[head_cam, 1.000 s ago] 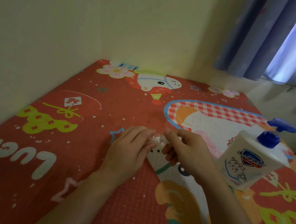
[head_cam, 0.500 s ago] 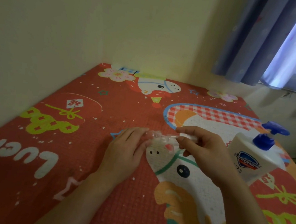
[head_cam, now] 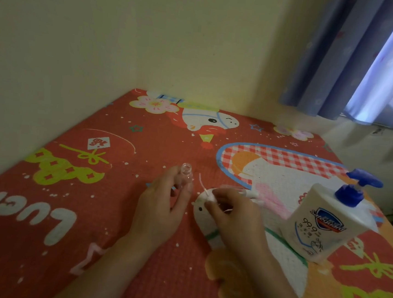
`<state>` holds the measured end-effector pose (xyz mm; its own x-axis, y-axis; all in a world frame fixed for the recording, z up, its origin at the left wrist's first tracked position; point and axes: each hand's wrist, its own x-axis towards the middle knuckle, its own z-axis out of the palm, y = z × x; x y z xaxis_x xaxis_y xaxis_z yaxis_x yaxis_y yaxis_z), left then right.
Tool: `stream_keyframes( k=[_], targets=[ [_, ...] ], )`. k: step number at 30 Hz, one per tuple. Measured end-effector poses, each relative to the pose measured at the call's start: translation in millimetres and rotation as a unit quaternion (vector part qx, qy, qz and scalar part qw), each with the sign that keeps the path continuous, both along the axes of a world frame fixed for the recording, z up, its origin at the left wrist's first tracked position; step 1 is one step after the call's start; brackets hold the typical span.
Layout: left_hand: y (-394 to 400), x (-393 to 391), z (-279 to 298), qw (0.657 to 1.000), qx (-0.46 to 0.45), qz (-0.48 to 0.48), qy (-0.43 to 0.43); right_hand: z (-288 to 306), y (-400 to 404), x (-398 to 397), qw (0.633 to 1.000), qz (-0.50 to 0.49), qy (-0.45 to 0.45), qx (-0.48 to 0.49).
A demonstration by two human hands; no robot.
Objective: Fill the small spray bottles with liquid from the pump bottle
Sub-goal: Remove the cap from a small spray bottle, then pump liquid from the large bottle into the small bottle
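My left hand (head_cam: 161,208) holds a small clear spray bottle (head_cam: 186,174) upright on the mat, its neck uncapped. My right hand (head_cam: 234,215) grips the white spray head (head_cam: 209,196), whose thin dip tube (head_cam: 201,181) points up and left, clear of the bottle. Another clear piece, perhaps a cap, shows just behind my right fingers (head_cam: 234,189). The white pump bottle (head_cam: 322,228) with a blue pump stands at the right, a hand's width from my right hand.
Everything rests on a red cartoon-print mat (head_cam: 88,210) in a corner. Cream walls (head_cam: 128,46) close off the left and back. A blue curtain (head_cam: 367,57) hangs at the upper right.
The spray head has come off the small bottle: my right hand drew it out to the right, and my left hand stood the bottle upright.
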<state>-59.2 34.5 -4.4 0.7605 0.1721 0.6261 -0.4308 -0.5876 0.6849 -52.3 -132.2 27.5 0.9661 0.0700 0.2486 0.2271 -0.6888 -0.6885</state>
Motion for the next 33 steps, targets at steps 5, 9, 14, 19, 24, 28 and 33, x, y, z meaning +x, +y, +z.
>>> stream_keyframes(
  k=[5,9,14,19,24,28,33],
  targets=[
    [-1,0,0,0.999,0.005,0.026,-0.035,-19,14,0,0.996,0.028,-0.035,-0.075],
    [-2,1,0,0.999,0.02,0.017,-0.047,-26,18,2,0.986,0.052,-0.074,-0.142],
    [-1,1,1,0.999,0.02,0.01,-0.045,-27,18,2,0.986,0.048,-0.073,-0.144],
    [-1,1,1,0.999,0.035,0.007,-0.038,-25,13,-2,0.987,0.051,-0.071,-0.132],
    [-5,0,5,0.999,0.023,0.002,-0.04,-20,6,-10,0.989,0.042,-0.08,-0.115],
    [-14,-5,14,1.0,0.02,-0.01,-0.02,-8,-7,-21,0.989,0.018,-0.127,-0.073],
    [-38,-12,25,0.999,0.027,-0.042,-0.012,14,-40,-37,0.981,-0.037,-0.19,-0.01]
  ],
)
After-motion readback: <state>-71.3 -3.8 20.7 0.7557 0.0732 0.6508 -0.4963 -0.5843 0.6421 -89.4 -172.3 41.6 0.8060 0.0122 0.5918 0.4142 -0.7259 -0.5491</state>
